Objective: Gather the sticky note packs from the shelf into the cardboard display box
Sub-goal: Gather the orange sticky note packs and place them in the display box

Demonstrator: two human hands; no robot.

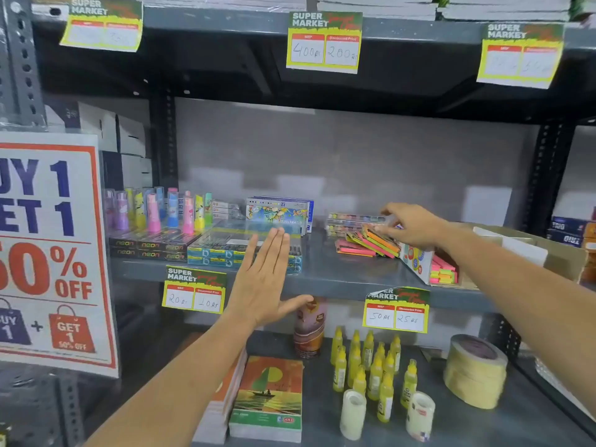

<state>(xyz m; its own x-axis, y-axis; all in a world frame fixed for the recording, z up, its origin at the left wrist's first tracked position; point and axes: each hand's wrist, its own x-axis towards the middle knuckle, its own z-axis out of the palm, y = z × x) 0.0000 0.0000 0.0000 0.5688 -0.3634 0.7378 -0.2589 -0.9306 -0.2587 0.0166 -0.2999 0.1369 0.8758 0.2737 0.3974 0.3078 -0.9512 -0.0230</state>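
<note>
Several neon sticky note packs [367, 245], pink, orange and green, lie in a loose pile on the grey middle shelf [325, 269]. To their right a cardboard display box [416, 261] lies tilted, with more neon packs showing in its open end. My right hand [408, 225] reaches over the pile, fingers curled down onto the top packs; whether it grips one is unclear. My left hand [263, 279] hovers flat and open in front of the shelf edge, holding nothing.
Left on the shelf stand colourful pens [161, 211], neon boxes [148, 248] and crayon boxes [279, 212]. Clear paint sets [353, 221] sit behind the pile. Below are yellow glue bottles [371, 366], tape rolls [474, 371] and notebooks [269, 396]. A sale poster [48, 253] hangs left.
</note>
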